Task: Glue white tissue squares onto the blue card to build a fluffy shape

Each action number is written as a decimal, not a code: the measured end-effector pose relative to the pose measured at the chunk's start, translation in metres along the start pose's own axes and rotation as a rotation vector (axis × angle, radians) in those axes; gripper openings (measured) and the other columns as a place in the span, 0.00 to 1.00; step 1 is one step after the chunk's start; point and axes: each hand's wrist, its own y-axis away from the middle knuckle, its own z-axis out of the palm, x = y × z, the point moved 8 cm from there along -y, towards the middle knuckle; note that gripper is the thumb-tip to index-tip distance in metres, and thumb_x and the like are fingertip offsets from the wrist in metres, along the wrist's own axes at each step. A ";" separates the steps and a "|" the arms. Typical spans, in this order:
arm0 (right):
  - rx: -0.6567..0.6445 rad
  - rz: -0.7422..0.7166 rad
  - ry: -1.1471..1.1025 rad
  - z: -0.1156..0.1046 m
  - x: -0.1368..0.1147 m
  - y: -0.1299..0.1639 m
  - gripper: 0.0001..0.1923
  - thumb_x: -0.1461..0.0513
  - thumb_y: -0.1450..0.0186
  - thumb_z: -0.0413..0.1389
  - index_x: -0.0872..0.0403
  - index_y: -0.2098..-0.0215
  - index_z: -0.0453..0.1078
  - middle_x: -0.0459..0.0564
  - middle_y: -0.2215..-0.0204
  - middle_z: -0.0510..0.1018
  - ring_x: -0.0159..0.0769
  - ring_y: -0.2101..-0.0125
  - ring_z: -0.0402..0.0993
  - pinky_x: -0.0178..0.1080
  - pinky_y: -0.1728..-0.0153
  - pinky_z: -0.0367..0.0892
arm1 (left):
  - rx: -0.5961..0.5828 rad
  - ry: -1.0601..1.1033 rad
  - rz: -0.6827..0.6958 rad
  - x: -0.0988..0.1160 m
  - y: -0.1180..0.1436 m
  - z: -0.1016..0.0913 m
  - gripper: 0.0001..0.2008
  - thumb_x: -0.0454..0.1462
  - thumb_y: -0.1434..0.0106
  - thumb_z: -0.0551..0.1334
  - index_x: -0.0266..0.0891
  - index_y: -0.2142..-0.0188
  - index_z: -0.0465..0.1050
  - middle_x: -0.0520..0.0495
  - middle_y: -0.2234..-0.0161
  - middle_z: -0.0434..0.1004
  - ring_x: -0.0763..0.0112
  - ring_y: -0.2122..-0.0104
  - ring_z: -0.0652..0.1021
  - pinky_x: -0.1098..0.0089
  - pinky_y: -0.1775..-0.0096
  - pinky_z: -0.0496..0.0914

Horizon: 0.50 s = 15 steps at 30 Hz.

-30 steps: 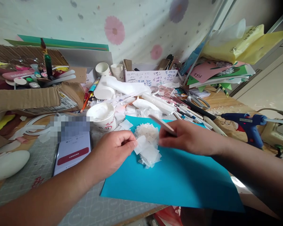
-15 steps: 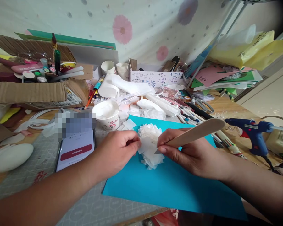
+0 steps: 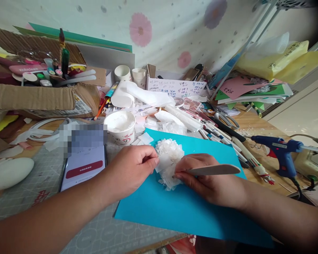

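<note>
A ruffled white paper piece (image 3: 169,147), built of many small thin scraps, lies on a turquoise sheet (image 3: 148,208). At its left edge, my left hand (image 3: 136,164) is closed in a pinch on a thin white paper scrap (image 3: 163,163). My right hand (image 3: 208,181) grips a flat wooden craft stick (image 3: 219,170), whose rounded end points right. The stick's other end is hidden behind my fingers, which touch the right side of the ruffled paper. A paper cup (image 3: 120,128) holding something white stands behind my left hand.
A phone (image 3: 82,176) lies left on a grey cutting mat (image 3: 95,225), beside a white egg-shaped thing (image 3: 12,174). A blue glue gun (image 3: 284,153) stands at right, near scissors (image 3: 225,120) and several pens. Behind are a cardboard box (image 3: 34,97) and stacked cups (image 3: 139,77).
My right hand has turned the craft stick lower and flatter, bringing its rounded end down. My left hand stays almost in place at the paper. The view has shifted slightly.
</note>
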 end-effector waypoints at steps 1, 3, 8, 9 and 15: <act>0.017 -0.013 0.000 0.000 0.000 0.001 0.06 0.66 0.33 0.51 0.59 0.66 0.69 0.51 0.74 0.75 0.32 0.73 0.70 0.34 0.73 0.65 | -0.007 0.008 -0.005 0.000 0.000 0.000 0.13 0.44 0.37 0.55 0.42 0.75 0.69 0.56 0.77 0.73 0.72 0.77 0.72 0.73 0.75 0.62; 0.051 -0.042 -0.056 -0.003 0.000 0.003 0.05 0.67 0.33 0.52 0.58 0.65 0.69 0.51 0.72 0.76 0.33 0.71 0.72 0.34 0.71 0.67 | -0.015 0.024 -0.015 0.000 0.001 0.001 0.14 0.45 0.37 0.55 0.41 0.75 0.69 0.55 0.77 0.73 0.72 0.77 0.72 0.73 0.75 0.62; 0.244 0.048 -0.327 -0.030 0.011 0.011 0.04 0.66 0.33 0.53 0.54 0.63 0.70 0.47 0.70 0.75 0.29 0.72 0.73 0.30 0.74 0.69 | 0.010 0.048 0.051 0.005 0.000 -0.002 0.14 0.44 0.36 0.55 0.41 0.74 0.69 0.56 0.77 0.69 0.73 0.77 0.70 0.73 0.75 0.62; 0.256 0.066 -0.324 -0.034 0.012 0.012 0.05 0.67 0.33 0.54 0.54 0.62 0.71 0.47 0.69 0.76 0.29 0.71 0.73 0.30 0.74 0.69 | 0.023 0.052 0.095 0.009 0.001 -0.004 0.13 0.44 0.35 0.55 0.41 0.74 0.69 0.56 0.77 0.68 0.73 0.76 0.70 0.73 0.74 0.63; 0.151 0.015 -0.174 -0.033 0.007 0.013 0.09 0.69 0.36 0.57 0.55 0.58 0.74 0.51 0.63 0.80 0.33 0.63 0.77 0.33 0.63 0.73 | -0.116 -0.139 0.516 0.043 0.016 0.007 0.09 0.34 0.36 0.56 0.40 0.73 0.71 0.53 0.62 0.74 0.72 0.63 0.74 0.72 0.61 0.65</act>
